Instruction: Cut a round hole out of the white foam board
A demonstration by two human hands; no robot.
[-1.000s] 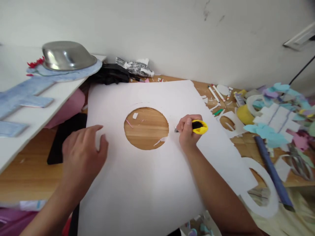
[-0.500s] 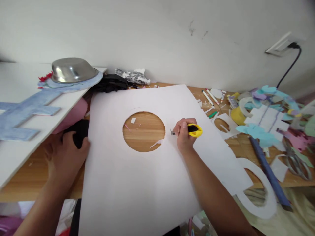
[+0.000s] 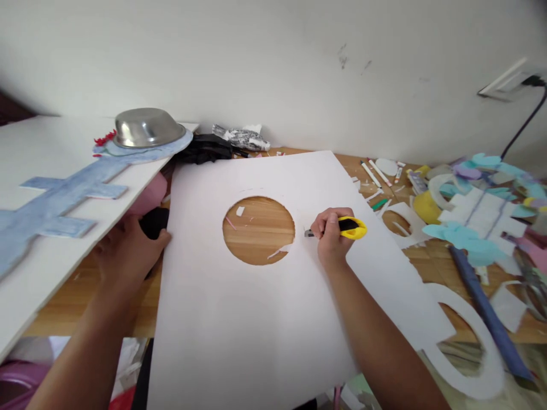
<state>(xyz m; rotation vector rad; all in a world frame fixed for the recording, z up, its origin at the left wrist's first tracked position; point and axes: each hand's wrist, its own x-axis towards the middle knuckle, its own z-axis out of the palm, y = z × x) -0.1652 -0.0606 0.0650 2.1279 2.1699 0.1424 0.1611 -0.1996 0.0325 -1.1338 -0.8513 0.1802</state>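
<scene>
A large white foam board [image 3: 256,319] with a round hole [image 3: 258,229] cut in it lies on the wooden desk [image 3: 68,302]. My right hand [image 3: 331,236] grips a yellow and black utility knife [image 3: 350,228], its blade tip resting on the board just right of the hole. My left hand [image 3: 128,250] sits at the board's left edge, fingers curled around a black object [image 3: 154,223] that lies partly under the board.
A white board [image 3: 51,188] with a blue cut-out and a steel bowl [image 3: 147,126] slopes at the left. Pens [image 3: 371,173], a yellow roll [image 3: 424,206], pastel paper shapes [image 3: 478,213], a white foam ring [image 3: 465,347] and a blue tube [image 3: 487,310] crowd the right.
My left hand left the top of the foam board, moved to its left edge and closed on the black object. The right hand stayed by the hole with the knife.
</scene>
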